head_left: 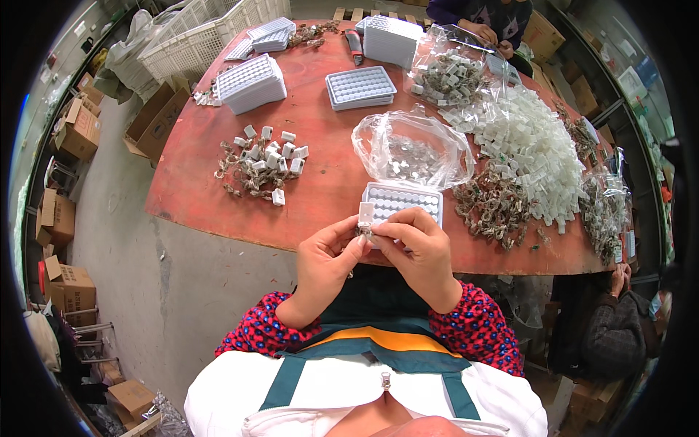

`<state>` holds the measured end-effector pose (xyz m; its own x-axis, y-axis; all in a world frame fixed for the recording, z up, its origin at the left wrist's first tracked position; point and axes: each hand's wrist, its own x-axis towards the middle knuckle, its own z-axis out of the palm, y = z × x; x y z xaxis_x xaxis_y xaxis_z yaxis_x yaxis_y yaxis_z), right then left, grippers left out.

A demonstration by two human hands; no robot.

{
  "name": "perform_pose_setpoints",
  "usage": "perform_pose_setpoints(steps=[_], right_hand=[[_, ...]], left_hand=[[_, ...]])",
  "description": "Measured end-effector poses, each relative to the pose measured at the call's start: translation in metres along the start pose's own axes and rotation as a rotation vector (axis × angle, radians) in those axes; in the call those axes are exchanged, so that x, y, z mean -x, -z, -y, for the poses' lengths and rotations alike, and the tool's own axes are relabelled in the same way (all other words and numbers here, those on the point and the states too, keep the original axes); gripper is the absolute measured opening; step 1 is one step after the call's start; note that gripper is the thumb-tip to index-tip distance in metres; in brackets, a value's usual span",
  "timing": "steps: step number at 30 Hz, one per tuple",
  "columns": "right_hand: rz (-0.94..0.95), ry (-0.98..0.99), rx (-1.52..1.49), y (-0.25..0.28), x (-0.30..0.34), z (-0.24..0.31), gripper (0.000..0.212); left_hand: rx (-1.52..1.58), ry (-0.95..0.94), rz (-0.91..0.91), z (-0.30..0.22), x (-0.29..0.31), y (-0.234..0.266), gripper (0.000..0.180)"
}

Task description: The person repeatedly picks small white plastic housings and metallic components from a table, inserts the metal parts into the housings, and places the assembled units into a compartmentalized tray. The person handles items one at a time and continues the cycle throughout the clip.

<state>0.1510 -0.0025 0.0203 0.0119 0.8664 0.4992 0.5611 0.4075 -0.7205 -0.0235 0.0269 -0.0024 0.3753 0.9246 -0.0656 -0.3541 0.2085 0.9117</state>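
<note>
Between the fingertips of both hands, at the table's near edge, is a small white plastic case [366, 210] with a bit of metal at its lower end. My left hand [325, 264] pinches it from the left. From the right, my right hand [420, 244] presses thumb and forefinger onto the same end; the fingers partly hide it. Just beyond my hands stands a white tray [440, 205] with rows of round white pieces. Behind that lies an opened clear plastic bag [371, 138] with small shiny flat pieces inside.
Left lies a heap of white cases with metal clips [266, 160]. Right are a large pile of translucent white pieces [528, 149] and brownish metal clips [491, 207]. Stacked trays [251, 84] and a red-black tool [354, 45] sit farther back. Other people's hands [480, 33] work across the table.
</note>
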Motion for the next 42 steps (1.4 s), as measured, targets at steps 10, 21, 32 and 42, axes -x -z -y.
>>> perform_pose_setpoints(steps=[10,21,32,42], right_hand=[[0.008,0.152,0.132,-0.003,-0.003,-0.002,0.02],[0.409,0.162,0.509,0.045,-0.025,-0.027,0.03],[0.52,0.204,0.502,0.043,-0.024,-0.017,0.023],[0.501,0.343,0.592,0.04,-0.026,-0.02,0.011]], left_hand=[[0.014,-0.065,0.049,-0.001,0.003,-0.002,0.038],[-0.016,0.01,-0.171,-0.001,-0.015,0.026,0.035],[0.055,-0.021,-0.174,0.007,-0.026,0.04,0.034],[0.092,-0.028,-0.167,0.014,-0.03,0.046,0.034]])
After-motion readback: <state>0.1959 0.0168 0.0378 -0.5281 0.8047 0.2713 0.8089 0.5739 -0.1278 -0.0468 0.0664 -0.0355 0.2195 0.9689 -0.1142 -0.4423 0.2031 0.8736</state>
